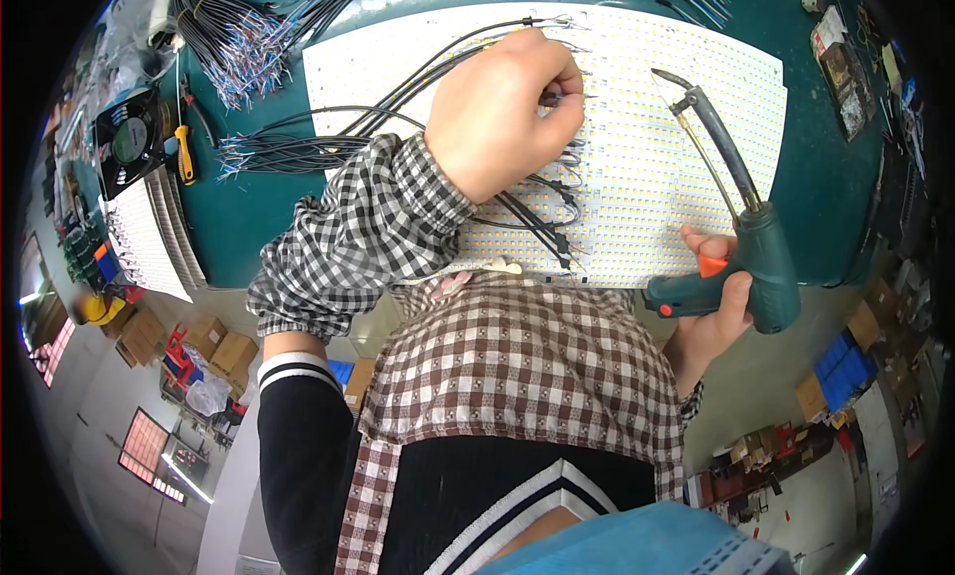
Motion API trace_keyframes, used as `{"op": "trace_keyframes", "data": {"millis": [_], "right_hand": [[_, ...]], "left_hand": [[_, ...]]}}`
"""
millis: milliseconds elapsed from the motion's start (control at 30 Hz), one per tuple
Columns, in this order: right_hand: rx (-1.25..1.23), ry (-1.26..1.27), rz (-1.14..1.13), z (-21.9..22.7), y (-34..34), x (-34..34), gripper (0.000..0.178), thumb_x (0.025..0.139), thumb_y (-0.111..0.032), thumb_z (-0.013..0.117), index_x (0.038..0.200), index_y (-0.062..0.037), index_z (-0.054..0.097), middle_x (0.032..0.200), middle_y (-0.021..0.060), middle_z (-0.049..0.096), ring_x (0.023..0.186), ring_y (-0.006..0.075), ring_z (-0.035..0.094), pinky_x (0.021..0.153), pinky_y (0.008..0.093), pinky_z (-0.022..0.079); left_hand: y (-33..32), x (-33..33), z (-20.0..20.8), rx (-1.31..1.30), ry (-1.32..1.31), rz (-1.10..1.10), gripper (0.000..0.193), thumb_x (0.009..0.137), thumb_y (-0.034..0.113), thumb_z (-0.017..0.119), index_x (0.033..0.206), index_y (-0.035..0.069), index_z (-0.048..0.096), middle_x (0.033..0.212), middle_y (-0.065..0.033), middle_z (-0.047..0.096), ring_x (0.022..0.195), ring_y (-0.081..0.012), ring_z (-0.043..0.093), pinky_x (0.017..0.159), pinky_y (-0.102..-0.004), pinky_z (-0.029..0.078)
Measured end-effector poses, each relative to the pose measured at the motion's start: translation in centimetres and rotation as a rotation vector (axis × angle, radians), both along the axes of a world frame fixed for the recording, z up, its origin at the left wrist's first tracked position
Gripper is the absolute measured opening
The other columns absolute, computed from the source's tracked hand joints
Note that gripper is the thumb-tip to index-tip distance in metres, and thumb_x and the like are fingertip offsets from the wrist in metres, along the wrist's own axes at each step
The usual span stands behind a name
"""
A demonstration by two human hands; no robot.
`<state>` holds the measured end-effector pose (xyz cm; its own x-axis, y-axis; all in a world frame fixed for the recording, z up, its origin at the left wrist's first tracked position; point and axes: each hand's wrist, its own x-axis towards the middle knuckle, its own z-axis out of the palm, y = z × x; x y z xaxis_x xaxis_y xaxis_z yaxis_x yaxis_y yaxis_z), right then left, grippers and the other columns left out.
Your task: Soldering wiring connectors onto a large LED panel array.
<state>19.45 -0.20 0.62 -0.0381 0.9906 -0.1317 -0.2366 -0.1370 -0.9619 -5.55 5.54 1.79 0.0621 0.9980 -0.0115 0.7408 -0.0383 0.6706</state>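
My left hand (512, 112) is closed in a pinch above the white LED panel (686, 147). A dark bit of black cable shows between its thumb and finger; the fingertips partly hide it. Several black cables (438, 73) run beneath this hand, their thin wire ends lying along a row near the panel's middle. At the right, my right hand (721, 306) grips a green soldering gun (771, 267) with an orange trigger. Its curved tip (671, 76) points up and to the left over the panel, apart from the left hand.
On the green table (239, 217), a large bundle of cables (229, 38) lies at the far left. A yellow-handled screwdriver (184, 152), pliers (199, 112) and a black fan (129, 137) are close by. Stacked panels (149, 232) sit at the left edge, and a small worn box (841, 73) at far right.
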Motion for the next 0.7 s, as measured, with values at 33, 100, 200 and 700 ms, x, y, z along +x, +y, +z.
{"op": "trace_keyframes", "data": {"millis": [33,100,200,700], "right_hand": [[-0.004,0.004,-0.015,0.1,-0.1,-0.1,0.041,0.093,-0.029,0.044,0.112,0.0073,0.043,0.092,0.0158,0.055,0.086,0.0291,0.058,0.083,0.05,0.049],[0.001,-0.007,-0.018,0.3,-0.2,-0.2,0.04,0.093,-0.028,0.045,0.111,0.0079,0.044,0.092,0.016,0.055,0.085,0.0299,0.058,0.082,0.0492,0.049],[0.0,-0.035,-0.007,0.4,-0.4,-0.1,0.04,0.093,-0.028,0.045,0.109,0.0091,0.044,0.092,0.0164,0.055,0.085,0.0313,0.058,0.081,0.0476,0.049],[-0.134,-0.094,0.044,1.5,-1.1,-0.1,0.037,0.087,-0.024,0.054,0.106,0.0078,0.049,0.093,0.0161,0.056,0.082,0.028,0.06,0.072,0.0395,0.052]], "left_hand": [[0.0,0.0,-0.1,-0.008,-0.023,0.022,0.009,0.073,0.008,0.064,0.078,0.002,0.06,0.074,-0.007,0.056,0.066,-0.0173,0.058,0.058,-0.0266,0.047],[-0.1,0.1,0.0,-0.017,-0.037,0.03,0.009,0.073,0.008,0.064,0.078,0.002,0.06,0.074,-0.0071,0.057,0.066,-0.017,0.058,0.058,-0.0263,0.047],[0.2,0.0,0.1,-0.043,-0.065,0.044,0.011,0.072,0.009,0.065,0.079,0.002,0.061,0.074,-0.0071,0.058,0.066,-0.0164,0.058,0.058,-0.026,0.047],[0.5,0.1,0.3,-0.06,-0.025,0.026,0.013,0.07,0.013,0.064,0.077,0.003,0.061,0.069,-0.0077,0.057,0.06,-0.0178,0.055,0.056,-0.0284,0.046]]}}
